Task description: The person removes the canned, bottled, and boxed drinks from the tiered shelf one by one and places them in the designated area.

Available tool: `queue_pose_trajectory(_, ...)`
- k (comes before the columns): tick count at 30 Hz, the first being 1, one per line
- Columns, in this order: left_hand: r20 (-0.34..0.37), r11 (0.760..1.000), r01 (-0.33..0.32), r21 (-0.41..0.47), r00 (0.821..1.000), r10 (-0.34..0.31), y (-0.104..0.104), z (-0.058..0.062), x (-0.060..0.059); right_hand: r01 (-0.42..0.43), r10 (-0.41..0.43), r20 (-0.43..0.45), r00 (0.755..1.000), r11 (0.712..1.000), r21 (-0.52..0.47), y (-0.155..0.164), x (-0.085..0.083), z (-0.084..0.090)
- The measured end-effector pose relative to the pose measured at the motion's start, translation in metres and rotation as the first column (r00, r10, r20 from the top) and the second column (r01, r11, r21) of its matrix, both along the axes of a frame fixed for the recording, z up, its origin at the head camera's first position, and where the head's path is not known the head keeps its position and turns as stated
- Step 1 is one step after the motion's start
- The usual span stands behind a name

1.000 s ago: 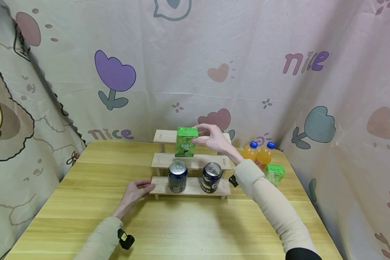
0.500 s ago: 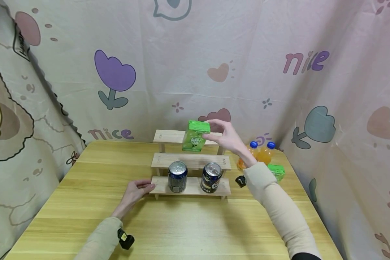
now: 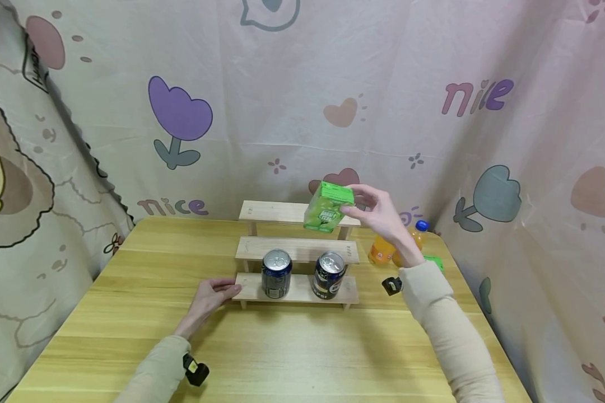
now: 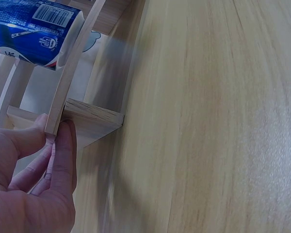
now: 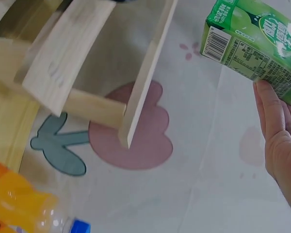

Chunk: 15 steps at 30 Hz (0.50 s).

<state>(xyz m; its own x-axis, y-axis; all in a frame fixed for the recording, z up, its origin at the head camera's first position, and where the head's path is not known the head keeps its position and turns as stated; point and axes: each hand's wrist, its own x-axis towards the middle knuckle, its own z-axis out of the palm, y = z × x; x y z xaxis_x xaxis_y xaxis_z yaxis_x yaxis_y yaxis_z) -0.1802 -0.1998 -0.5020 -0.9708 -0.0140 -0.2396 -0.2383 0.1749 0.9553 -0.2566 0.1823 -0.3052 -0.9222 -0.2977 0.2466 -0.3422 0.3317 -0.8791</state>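
My right hand (image 3: pixel 378 210) holds a green juice carton (image 3: pixel 327 206) tilted in the air, above the right end of a three-step wooden rack (image 3: pixel 297 246). In the right wrist view the fingers (image 5: pixel 276 131) grip the carton (image 5: pixel 252 46) from its side. Two dark blue cans (image 3: pixel 276 273) (image 3: pixel 328 274) stand on the rack's lowest step. My left hand (image 3: pixel 213 295) rests on the table and touches the left end of that step; in the left wrist view its fingers (image 4: pixel 63 150) lie against the step's edge (image 4: pixel 70 73).
Orange drink bottles with blue caps (image 3: pixel 383 249) and another green carton (image 3: pixel 436 262) stand on the wooden table (image 3: pixel 292 347) right of the rack. A patterned curtain (image 3: pixel 302 101) hangs close behind and at both sides.
My right hand has lifted the green carton off the middle step and carried it up and to the right, tilting it. The left hand has stayed put.
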Motion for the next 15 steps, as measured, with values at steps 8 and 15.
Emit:
queue_pose_trajectory(8, 0.008, 1.000, -0.018, -0.007, 1.000, 0.018, 0.001, 0.001, 0.001, 0.049, -0.049, -0.004, 0.999, 0.999, -0.019, 0.030, 0.006, -0.001)
queue_pose_trajectory(15, 0.012, 1.000, -0.016, 0.005, 1.000, 0.016, 0.000, 0.001, 0.000, 0.083, -0.082, -0.019, 0.996, 0.996, 0.037, 0.056, 0.013, -0.007)
